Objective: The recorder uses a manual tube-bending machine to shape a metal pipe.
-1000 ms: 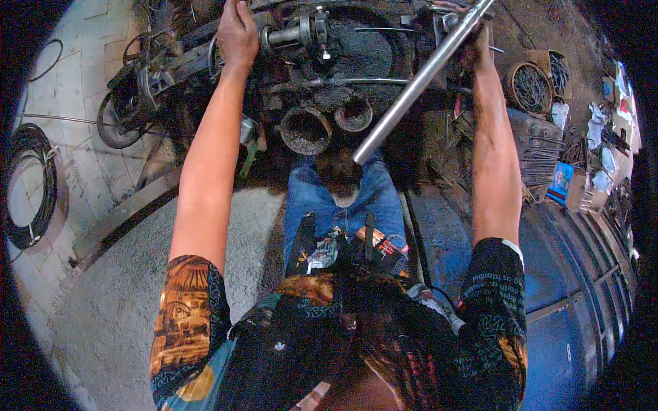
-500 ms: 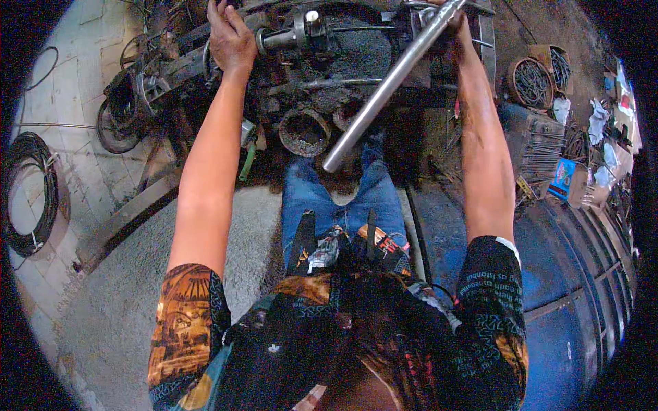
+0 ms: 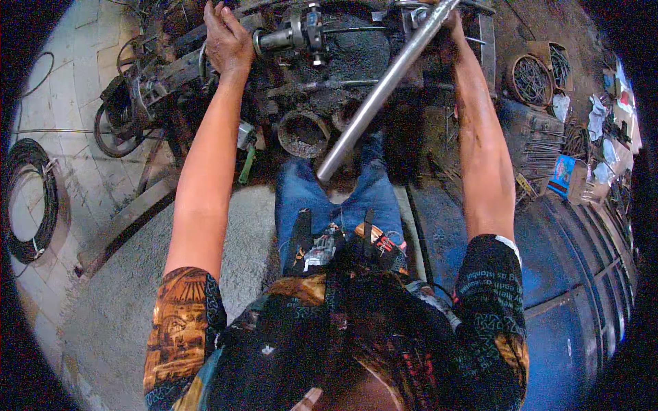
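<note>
My left hand [image 3: 228,42] is at the machine's far left side, beside a round metal shaft fitting [image 3: 282,40]. Its fingers point away from me, slightly bent and apart, with nothing visible in them. At the top right, my right hand [image 3: 453,29] is around the upper part of a long, smooth metal pipe [image 3: 387,90]; the pipe covers most of its fingers. The pipe slants down leftward over the dark, greasy machine [image 3: 353,58], and its lower end hangs above my knees. Below the machine's front bar is a rusty round collar [image 3: 303,134].
A coil of black cable [image 3: 33,198] lies on the tiled floor at left. A green-handled tool [image 3: 247,163] hangs beneath the machine. To the right are a basket of metal rods [image 3: 531,79], a blue box [image 3: 561,175] and a large blue ribbed metal surface [image 3: 562,274].
The pipe's lower end has swung slightly down and left, toward my knees. My right hand has shifted a little to the left with it; my left hand stays at nearly the same spot.
</note>
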The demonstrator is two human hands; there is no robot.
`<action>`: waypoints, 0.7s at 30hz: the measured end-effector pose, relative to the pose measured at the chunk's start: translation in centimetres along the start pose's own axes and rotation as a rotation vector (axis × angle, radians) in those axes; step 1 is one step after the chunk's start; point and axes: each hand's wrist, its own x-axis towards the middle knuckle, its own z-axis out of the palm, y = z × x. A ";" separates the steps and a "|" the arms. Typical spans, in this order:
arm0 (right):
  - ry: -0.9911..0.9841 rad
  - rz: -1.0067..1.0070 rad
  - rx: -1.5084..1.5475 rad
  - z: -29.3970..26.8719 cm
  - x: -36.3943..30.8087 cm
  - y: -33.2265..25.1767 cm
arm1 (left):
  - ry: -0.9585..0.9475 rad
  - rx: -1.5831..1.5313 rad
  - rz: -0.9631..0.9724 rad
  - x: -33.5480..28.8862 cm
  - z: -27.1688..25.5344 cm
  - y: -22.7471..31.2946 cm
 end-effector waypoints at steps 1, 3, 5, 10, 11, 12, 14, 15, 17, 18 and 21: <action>0.002 0.000 -0.002 -0.1 0.2 0.1 | -0.001 -0.002 0.000 0.0 0.1 0.1; 0.029 -0.022 -0.032 -0.2 0.4 0.4 | 0.015 -0.029 -0.027 -0.2 0.2 0.3; 0.045 -0.032 -0.048 -0.2 0.2 0.5 | -0.017 0.016 -0.076 -0.3 0.2 0.5; 0.035 -0.037 -0.020 0.8 -2.3 0.0 | -0.059 -0.034 -0.085 -0.5 0.1 1.2; 0.042 -0.039 -0.020 1.2 -2.6 -0.1 | -0.070 -0.031 -0.110 -0.5 0.1 1.4; 0.049 -0.039 -0.020 1.6 -2.9 -0.4 | -0.081 -0.028 -0.135 -0.5 0.0 1.6; 0.141 -0.092 -0.070 2.2 -3.9 -0.9 | -0.083 -0.003 -0.115 -0.6 0.0 1.8; 0.074 -0.098 -0.062 2.5 -4.2 -1.2 | -0.086 0.023 -0.095 -0.6 -0.2 1.9; 0.061 -0.039 -0.099 3.0 -4.4 -1.9 | -0.097 0.001 -0.087 -0.9 -0.3 2.0; 0.061 -0.038 -0.100 3.2 -4.5 -2.3 | -0.108 -0.023 -0.076 -1.0 -0.4 2.0; 0.154 0.021 -0.077 4.1 -4.5 -3.0 | -0.108 -0.007 -0.059 -1.0 -0.4 1.8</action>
